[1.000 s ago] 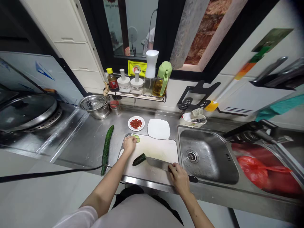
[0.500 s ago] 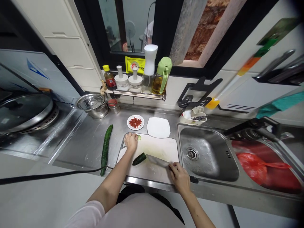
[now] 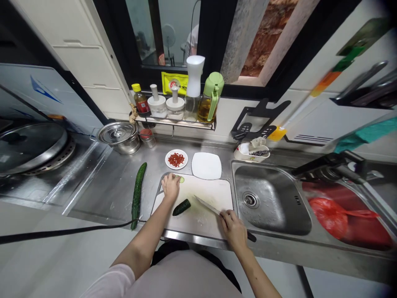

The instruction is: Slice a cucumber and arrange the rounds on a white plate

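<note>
At the upper left corner of the white cutting board (image 3: 217,190), my left hand (image 3: 170,187) has its fingers closed on a cucumber slice (image 3: 181,180), whose pale green face shows past the fingertips. A kitchen knife (image 3: 207,205) is in my right hand (image 3: 234,229), fingers wrapped round it near the base of the blade, with the black handle end sticking out behind. Its blade points up and left over the board, seen nearly edge-on. Between my two hands lies a short dark green cucumber piece (image 3: 181,207), apart from the knife.
A whole cucumber (image 3: 138,194) lies left of the board. Behind it stand a small plate of red bits (image 3: 176,159) and a white square plate (image 3: 206,165). The sink (image 3: 273,198) is on the right, a lidded steel pot (image 3: 119,136) back left. A black cable (image 3: 77,230) crosses at left.
The knife blade has turned from showing its flat side to nearly edge-on, and its tip has risen slightly away from the cucumber piece. My left hand stays in place.
</note>
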